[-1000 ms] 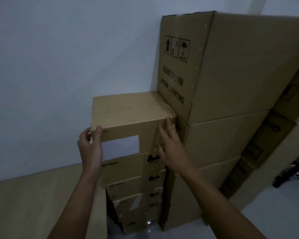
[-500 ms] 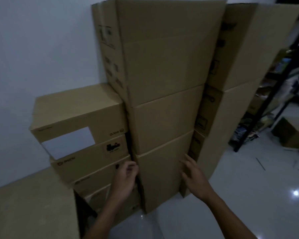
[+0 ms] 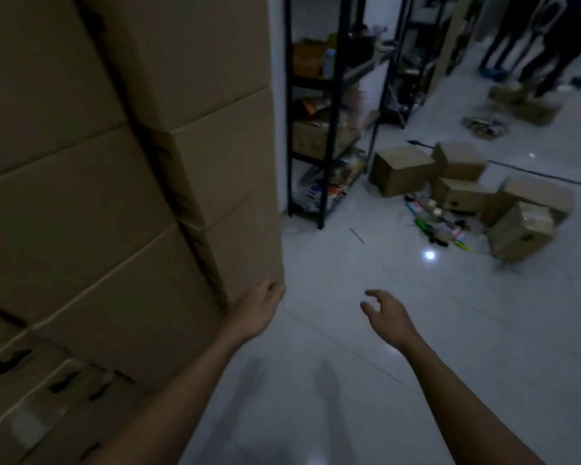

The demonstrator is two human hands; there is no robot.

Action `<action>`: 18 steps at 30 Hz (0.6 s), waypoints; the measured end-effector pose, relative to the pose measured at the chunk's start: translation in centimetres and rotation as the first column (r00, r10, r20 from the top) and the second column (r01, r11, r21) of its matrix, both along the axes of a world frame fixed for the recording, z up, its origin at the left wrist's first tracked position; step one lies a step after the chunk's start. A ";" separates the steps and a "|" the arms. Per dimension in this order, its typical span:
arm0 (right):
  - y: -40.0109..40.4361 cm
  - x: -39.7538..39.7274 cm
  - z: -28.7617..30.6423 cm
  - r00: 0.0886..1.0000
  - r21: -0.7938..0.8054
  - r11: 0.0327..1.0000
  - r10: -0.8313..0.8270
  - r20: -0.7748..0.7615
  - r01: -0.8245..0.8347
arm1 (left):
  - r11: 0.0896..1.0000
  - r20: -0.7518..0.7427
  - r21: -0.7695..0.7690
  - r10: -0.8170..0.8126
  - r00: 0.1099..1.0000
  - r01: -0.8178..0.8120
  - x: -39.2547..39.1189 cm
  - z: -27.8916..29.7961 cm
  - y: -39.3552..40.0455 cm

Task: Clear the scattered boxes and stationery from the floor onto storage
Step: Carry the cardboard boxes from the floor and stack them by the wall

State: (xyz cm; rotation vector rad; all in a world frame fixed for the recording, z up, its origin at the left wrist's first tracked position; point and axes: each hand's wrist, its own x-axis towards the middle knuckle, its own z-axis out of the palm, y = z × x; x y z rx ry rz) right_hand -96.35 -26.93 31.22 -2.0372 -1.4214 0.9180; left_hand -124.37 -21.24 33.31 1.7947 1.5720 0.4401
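A dim storeroom seen from head height, looking down at two bare arms reaching forward. The left hand (image 3: 260, 308) hangs at the lower corner of a tall stack of cardboard cartons (image 3: 121, 182) filling the left side; its fingers are loosely curled and hold nothing, and whether they touch the carton is unclear. The right hand (image 3: 388, 315) hovers over the pale tiled floor (image 3: 399, 391), fingers spread and relaxed, empty. Well ahead on the floor lie several scattered small boxes (image 3: 401, 169), with a litter of coloured stationery (image 3: 440, 223) among them. A black metal shelving rack (image 3: 329, 105) stands just beside the cartons
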 end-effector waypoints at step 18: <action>8.7 31.5 2.6 0.912 0.071 0.916 -0.400 0.091 0.395 | 0.966 0.035 0.064 -0.254 0.967 0.252 35.7 0.1 17.6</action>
